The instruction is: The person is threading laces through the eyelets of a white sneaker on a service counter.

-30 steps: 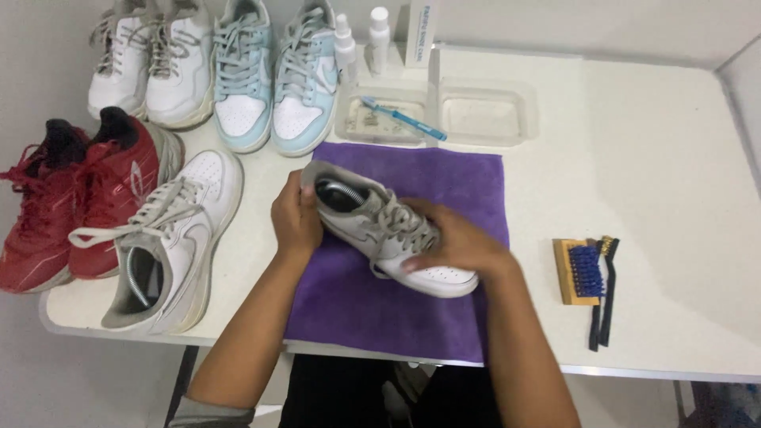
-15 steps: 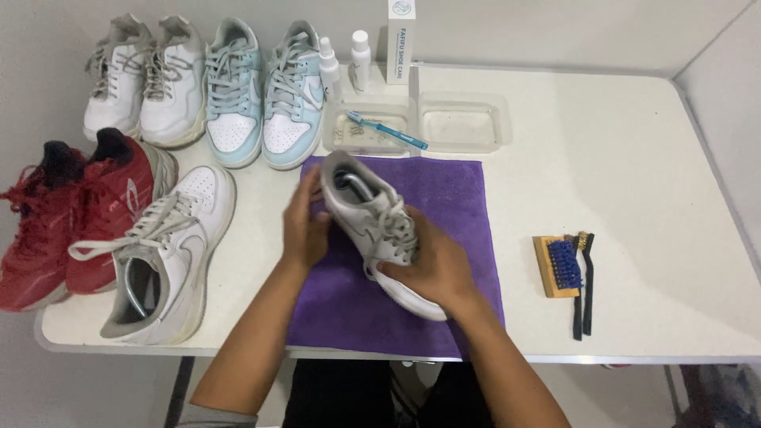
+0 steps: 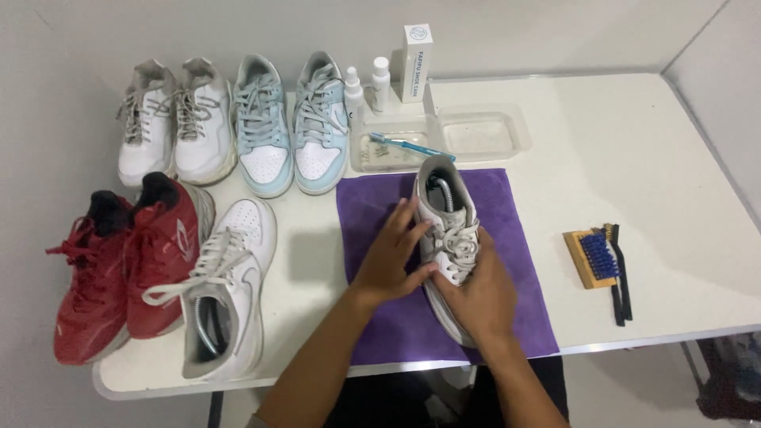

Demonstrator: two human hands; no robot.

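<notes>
We see a white-and-grey sneaker [image 3: 445, 230] standing on the purple cloth [image 3: 372, 214] near the front edge of the white table [image 3: 658, 166], its heel toward the far side and its toe toward the person. A shoe tree shows inside its opening. The left hand [image 3: 390, 261] is pressed flat against the shoe's left side, fingers spread up toward the laces. The right hand [image 3: 476, 297] wraps over the front of the shoe and clasps it around the toe, hiding the toe itself; how firmly it squeezes we cannot quite tell.

Left of the cloth lies a single white sneaker [image 3: 226, 301], laces loose, and beside it a pair of red sneakers [image 3: 127, 269]. Along the far edge stand a white pair [image 3: 176, 127] and a light-blue pair [image 3: 289, 127]. Just beyond the cloth sits a clear tray [image 3: 483, 135] with a blue toothbrush [image 3: 408, 146] across its left half, and behind that two small white bottles [image 3: 366, 83] and an upright white box [image 3: 415, 63]. To the right, well apart from the cloth, a wooden brush [image 3: 590, 257] with blue bristles lies next to two slim black-handled brushes [image 3: 620, 277].
</notes>
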